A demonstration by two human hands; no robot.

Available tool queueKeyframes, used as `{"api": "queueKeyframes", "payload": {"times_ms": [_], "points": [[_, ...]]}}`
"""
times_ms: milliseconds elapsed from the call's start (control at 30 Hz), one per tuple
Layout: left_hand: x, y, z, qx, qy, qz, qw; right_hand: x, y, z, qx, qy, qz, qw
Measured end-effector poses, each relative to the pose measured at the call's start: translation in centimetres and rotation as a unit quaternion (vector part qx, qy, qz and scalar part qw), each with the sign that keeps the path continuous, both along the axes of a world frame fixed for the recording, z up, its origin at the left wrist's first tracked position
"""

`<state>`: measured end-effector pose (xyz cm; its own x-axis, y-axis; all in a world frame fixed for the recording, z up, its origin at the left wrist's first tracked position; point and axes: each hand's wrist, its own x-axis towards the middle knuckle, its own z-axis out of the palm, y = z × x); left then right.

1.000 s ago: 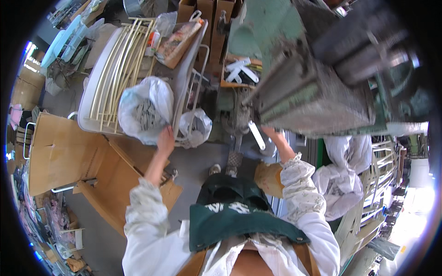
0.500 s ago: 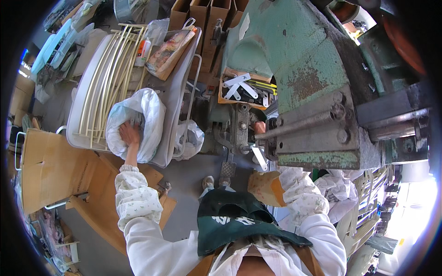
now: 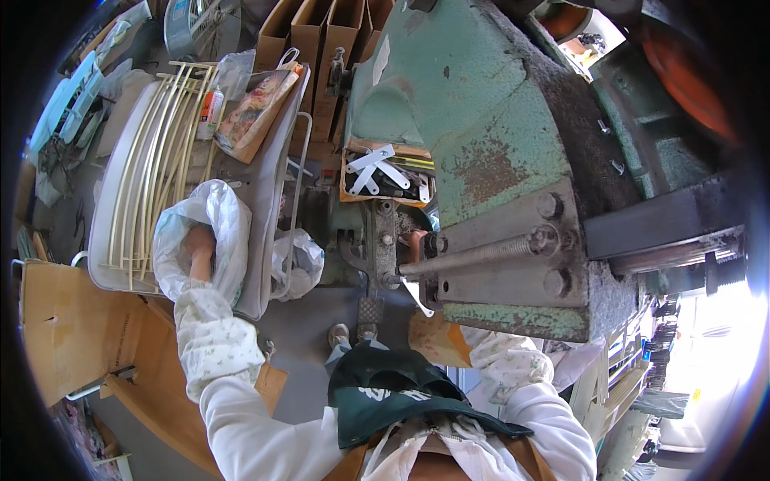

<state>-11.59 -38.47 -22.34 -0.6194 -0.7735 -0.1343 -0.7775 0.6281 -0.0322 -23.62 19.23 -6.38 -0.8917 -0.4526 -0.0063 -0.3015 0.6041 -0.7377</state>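
Note:
My left hand (image 3: 200, 240) reaches down into an open white plastic bag (image 3: 236, 260) on the table at the left. Its fingers are hidden inside, and so is whatever they touch. My right arm goes behind the big green press (image 3: 473, 120). Only a small part of my right hand (image 3: 415, 245) shows beside the press's metal tool block (image 3: 387, 240); its grip cannot be made out. Just below it, a flat white strip (image 3: 418, 298) sticks out under the press. An open box (image 3: 350, 197) behind the tool block holds several white strips with holes (image 3: 375, 166).
Cream metal rods (image 3: 157, 176) lie on the left table beside a spray can (image 3: 211, 113) and a printed bag (image 3: 255, 116). Brown cardboard (image 3: 76, 325) stands near my left arm. A foot pedal (image 3: 370, 310) is by my shoes. Tall cartons (image 3: 309, 36) stand behind.
My left hand has gone deeper into the plastic bag, so its fingers no longer show. The white strip below the press is now tilted differently. The whole view has shifted a little.

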Motion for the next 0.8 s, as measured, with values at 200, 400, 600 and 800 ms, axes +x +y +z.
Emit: {"api": "queueKeyframes", "payload": {"times_ms": [200, 400, 600, 800], "points": [[0.9, -1.0, -4.2, -0.158, 0.061, -0.064, 0.984, 0.5, 2.7, 1.3, -0.007, -0.005, -0.030, 1.000], [-1.6, -0.7, -5.1, -0.027, 0.106, -0.010, 0.994, 1.5, 4.0, 2.7, -0.059, -0.009, -0.056, 0.997], [0.7, -0.5, -2.5, 0.088, 0.043, -0.070, 0.993, 4.0, 4.2, 6.0, -0.154, -0.089, -0.097, 0.979], [7.0, 0.2, 2.3, 0.180, 0.208, 0.074, 0.959, 5.6, 2.7, 8.8, -0.190, -0.142, -0.102, 0.966]]}}
